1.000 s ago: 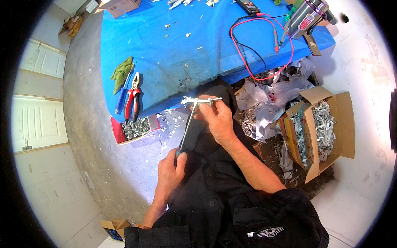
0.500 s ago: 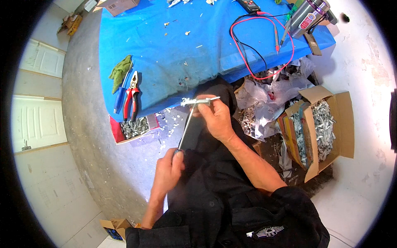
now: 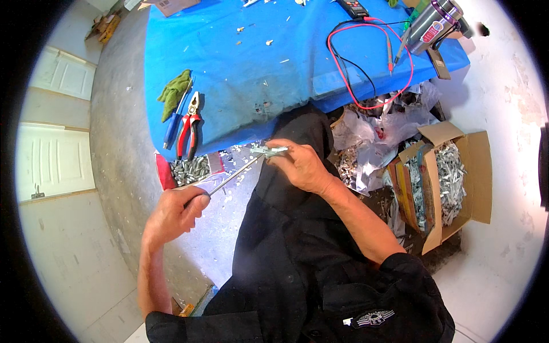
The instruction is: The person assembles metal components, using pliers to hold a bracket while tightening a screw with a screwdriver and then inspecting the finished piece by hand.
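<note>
My left hand (image 3: 174, 214) is closed around the handle of a screwdriver (image 3: 233, 175), whose long thin shaft slants up to the right. My fingers cover most of the handle. The shaft's tip reaches a small light-grey part (image 3: 267, 151) with an uneven outline; whether it is wedged in or only touching I cannot tell. Pinching that part between thumb and fingers is my right hand (image 3: 306, 170), over my dark-clothed leg just off the table's near edge. Pliers (image 3: 187, 128) with red and black grips lie on the blue-covered table (image 3: 229, 68), beside a blue-handled tool (image 3: 171, 130) and a green cloth (image 3: 173, 93).
Below the table edge a box (image 3: 215, 162) holds small metal pieces. Right of my leg, plastic bags (image 3: 357, 134) and an open cardboard box (image 3: 479, 171) hold scrap. A meter (image 3: 353, 8) with red and black leads and a steel flask (image 3: 433, 28) occupy the table's far right.
My left hand has swung left and up, laying the screwdriver at a flatter slant. My right hand has shifted slightly down and turned the grey part. The whole view has tilted a little.
</note>
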### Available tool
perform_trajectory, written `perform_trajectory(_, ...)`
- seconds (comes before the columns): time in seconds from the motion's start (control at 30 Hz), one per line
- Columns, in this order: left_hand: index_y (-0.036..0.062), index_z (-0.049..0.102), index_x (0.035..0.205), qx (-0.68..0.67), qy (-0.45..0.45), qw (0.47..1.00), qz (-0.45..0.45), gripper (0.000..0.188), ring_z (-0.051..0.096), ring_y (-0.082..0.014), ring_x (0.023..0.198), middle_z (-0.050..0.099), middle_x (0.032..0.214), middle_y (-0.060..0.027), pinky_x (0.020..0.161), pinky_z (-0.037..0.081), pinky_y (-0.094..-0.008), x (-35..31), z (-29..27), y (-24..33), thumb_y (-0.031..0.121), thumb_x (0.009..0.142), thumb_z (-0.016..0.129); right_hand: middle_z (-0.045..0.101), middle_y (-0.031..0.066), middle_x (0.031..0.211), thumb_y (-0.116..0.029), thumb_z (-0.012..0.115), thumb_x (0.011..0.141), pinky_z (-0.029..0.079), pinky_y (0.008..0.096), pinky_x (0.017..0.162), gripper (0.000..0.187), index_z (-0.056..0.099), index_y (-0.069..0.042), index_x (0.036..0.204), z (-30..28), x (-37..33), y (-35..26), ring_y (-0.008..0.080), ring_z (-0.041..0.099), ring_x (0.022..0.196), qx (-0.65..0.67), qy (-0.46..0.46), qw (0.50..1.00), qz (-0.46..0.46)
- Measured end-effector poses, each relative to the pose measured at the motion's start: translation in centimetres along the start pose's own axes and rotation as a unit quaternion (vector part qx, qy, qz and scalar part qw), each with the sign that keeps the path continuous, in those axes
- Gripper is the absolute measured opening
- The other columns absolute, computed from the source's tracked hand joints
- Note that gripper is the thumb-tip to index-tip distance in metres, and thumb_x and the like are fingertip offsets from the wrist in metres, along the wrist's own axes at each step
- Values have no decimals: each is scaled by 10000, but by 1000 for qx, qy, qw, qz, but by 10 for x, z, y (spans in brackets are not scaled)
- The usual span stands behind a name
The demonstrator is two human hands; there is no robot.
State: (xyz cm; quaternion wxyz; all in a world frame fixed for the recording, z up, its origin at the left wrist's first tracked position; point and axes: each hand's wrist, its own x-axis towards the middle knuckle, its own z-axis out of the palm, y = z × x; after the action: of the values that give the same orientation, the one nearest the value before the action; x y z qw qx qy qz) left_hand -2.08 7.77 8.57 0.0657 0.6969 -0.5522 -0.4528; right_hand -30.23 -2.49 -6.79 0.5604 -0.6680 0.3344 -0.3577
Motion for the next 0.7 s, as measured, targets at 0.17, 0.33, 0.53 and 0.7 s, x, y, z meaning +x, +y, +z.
perform_trajectory(0.17, -2, 681, 953, -6, 8, 1000, -8, 308, 607, -97, 529, 636, 685, -29, 453, 492, -279, 2, 7, 7, 264, 1067, 574, 737, 91, 1012, -73, 609, 1030, 582, 295, 796, 279, 626, 21, 1292, 8, 1, 17, 151, 713, 883, 251, 20, 963, 96)
perform_trajectory(0.33, -11, 699, 1042, -55, 60, 996, 25, 272, 602, -94, 536, 646, 702, -30, 470, 490, -274, -3, 39, -2, 230, 1062, 574, 700, 107, 1164, -128, 616, 1054, 606, 335, 859, 310, 602, 11, 1331, 4, 2, 14, 185, 710, 1006, 350, 42, 927, 126)
perform_trajectory(0.53, -9, 687, 1123, -90, 135, 986, 37, 220, 673, -263, 611, 664, 713, -179, 599, 518, -385, -8, 99, -9, 181, 1024, 639, 698, 97, 1150, -166, 683, 1029, 617, 354, 848, 354, 597, -10, 1335, 10, 1, 13, 188, 710, 969, 382, 102, 908, 142)
perform_trajectory(0.7, -5, 687, 1128, -79, 155, 983, 49, 219, 683, -302, 628, 676, 742, -193, 600, 512, -393, -13, 112, -7, 179, 1014, 654, 709, 68, 1106, -140, 727, 997, 615, 342, 808, 293, 626, -44, 1255, 8, 1, 17, 180, 712, 939, 391, 153, 898, 136)
